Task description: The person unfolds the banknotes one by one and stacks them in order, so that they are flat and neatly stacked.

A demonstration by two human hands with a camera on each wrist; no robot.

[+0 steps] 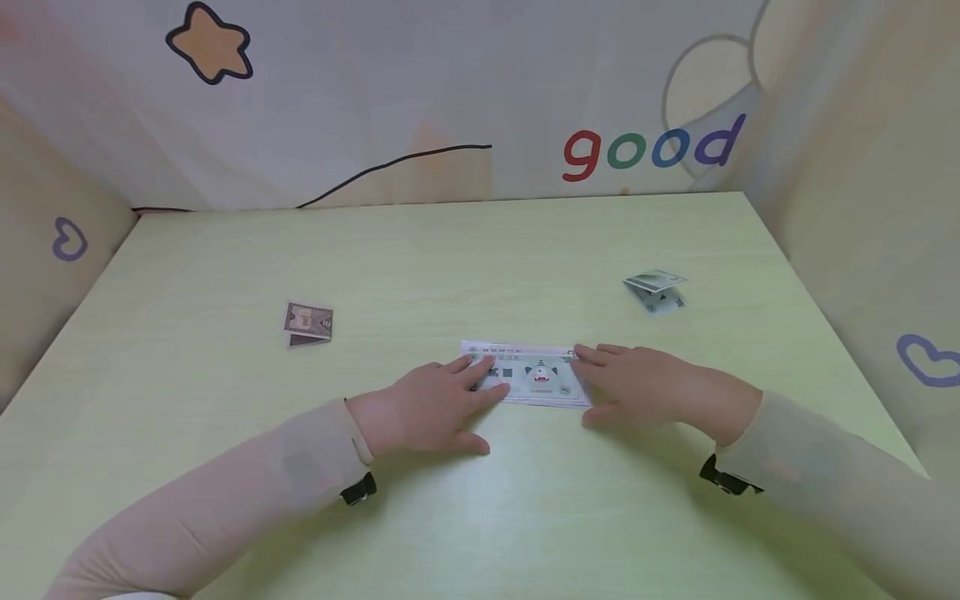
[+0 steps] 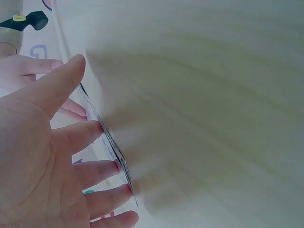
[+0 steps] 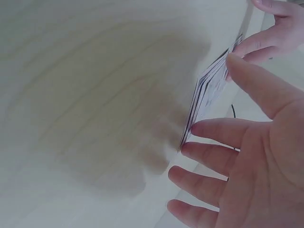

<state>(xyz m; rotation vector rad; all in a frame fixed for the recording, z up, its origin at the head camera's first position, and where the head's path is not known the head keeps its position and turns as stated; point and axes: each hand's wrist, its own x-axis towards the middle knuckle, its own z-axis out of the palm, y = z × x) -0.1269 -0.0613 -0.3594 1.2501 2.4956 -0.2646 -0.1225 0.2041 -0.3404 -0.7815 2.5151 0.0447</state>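
A small stack of pale play banknotes (image 1: 542, 377) lies flat on the table in the head view, with a cartoon face printed on the top one. My left hand (image 1: 438, 408) rests its spread, straight fingers on the stack's left end. At the right end, my right hand (image 1: 637, 383) touches the notes with extended fingers, its thumb by the near corner. Both wrist views show the stack edge-on, its layers slightly uneven: the notes (image 2: 111, 142) meet the left fingertips, and the notes (image 3: 202, 97) meet the right fingertips.
A folded brown note (image 1: 308, 322) lies to the left on the light green table (image 1: 465, 267). Back right, a folded green-grey note (image 1: 655, 290) stands partly open. Printed fabric walls (image 1: 390, 92) border the table's back and sides.
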